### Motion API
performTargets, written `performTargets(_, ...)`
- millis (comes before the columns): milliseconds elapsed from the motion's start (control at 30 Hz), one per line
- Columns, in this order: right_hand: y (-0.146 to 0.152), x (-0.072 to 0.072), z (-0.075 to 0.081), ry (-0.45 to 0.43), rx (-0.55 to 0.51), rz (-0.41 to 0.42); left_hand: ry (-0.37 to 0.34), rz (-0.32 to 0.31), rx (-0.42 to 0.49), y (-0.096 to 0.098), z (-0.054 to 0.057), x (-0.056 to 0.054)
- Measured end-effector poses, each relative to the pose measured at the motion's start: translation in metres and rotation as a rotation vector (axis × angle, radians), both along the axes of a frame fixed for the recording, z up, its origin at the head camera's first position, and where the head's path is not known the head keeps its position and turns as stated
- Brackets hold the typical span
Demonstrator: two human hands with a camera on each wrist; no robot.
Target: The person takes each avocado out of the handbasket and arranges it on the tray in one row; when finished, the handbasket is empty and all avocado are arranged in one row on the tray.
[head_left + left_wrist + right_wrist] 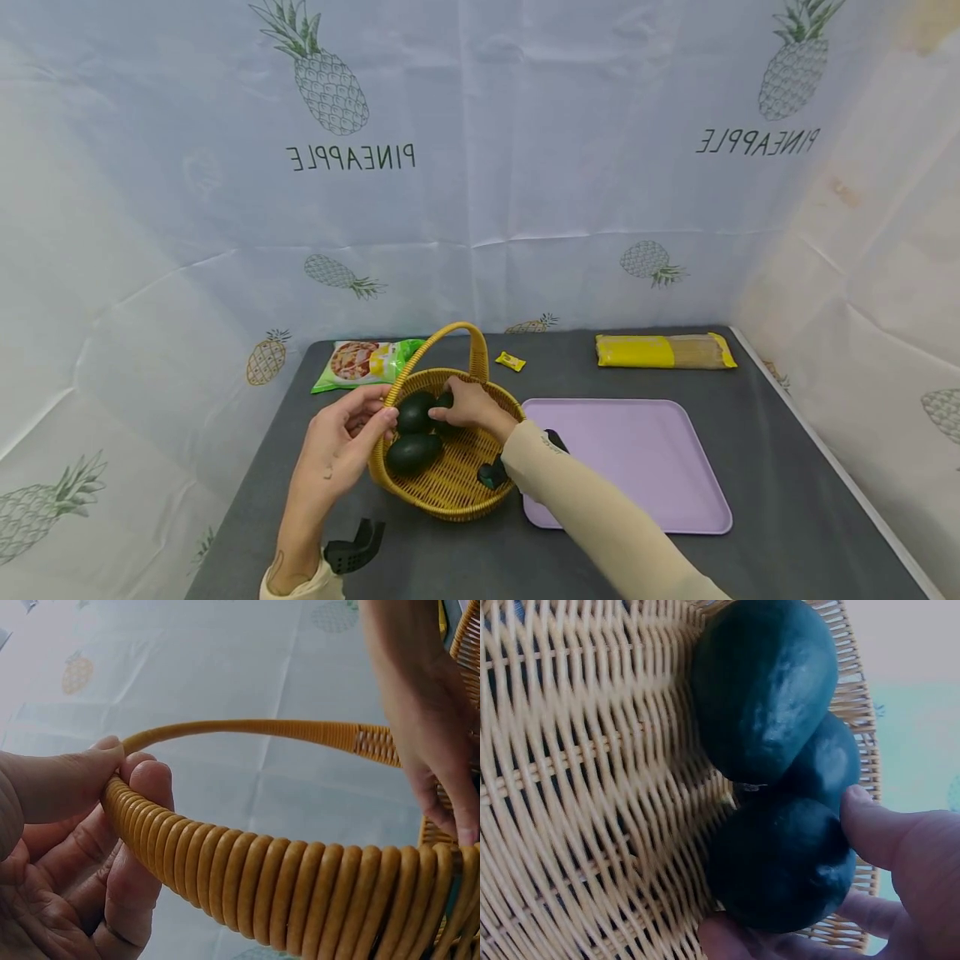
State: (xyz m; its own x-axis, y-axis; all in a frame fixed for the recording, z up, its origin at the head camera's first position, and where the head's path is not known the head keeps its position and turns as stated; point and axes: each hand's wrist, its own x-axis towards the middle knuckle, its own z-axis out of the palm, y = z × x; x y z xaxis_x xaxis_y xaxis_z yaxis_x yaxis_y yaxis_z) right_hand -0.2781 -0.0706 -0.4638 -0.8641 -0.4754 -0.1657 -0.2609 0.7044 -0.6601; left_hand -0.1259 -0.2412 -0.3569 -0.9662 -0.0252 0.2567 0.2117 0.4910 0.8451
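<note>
Pinching basket handle [255, 876]: left hand [336, 450]. Within grasping right hand [472, 407]: dark green fruit [780, 862], likely firm, slick; best cupped round its middle.

The basket [459, 482] looks like ribbed, faintly shiny wicker, the fruits [761, 694] smooth and glossy, the tray [618, 467] smooth plastic, the tabletop [465, 567] matt, the backdrop [555, 150] creased and cloth-like.

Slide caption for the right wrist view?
Right hand grips a dark green fruit; two more fruits lie with it in a woven basket.
</note>
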Motion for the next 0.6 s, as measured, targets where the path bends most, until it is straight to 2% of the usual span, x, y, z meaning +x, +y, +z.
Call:
performTargets(300, 0.0015, 0.0006, 0.001, -0.046, -0.017, 0.014, -0.004, 0.001, 0.012, 0.0003, 0.0009, 0.0001)
performTargets(600, 0.0042, 0.002, -0.0025, -0.042, -0.038, 0.026, -0.006, 0.003, 0.009, 0.0, 0.0004, 0.0008)
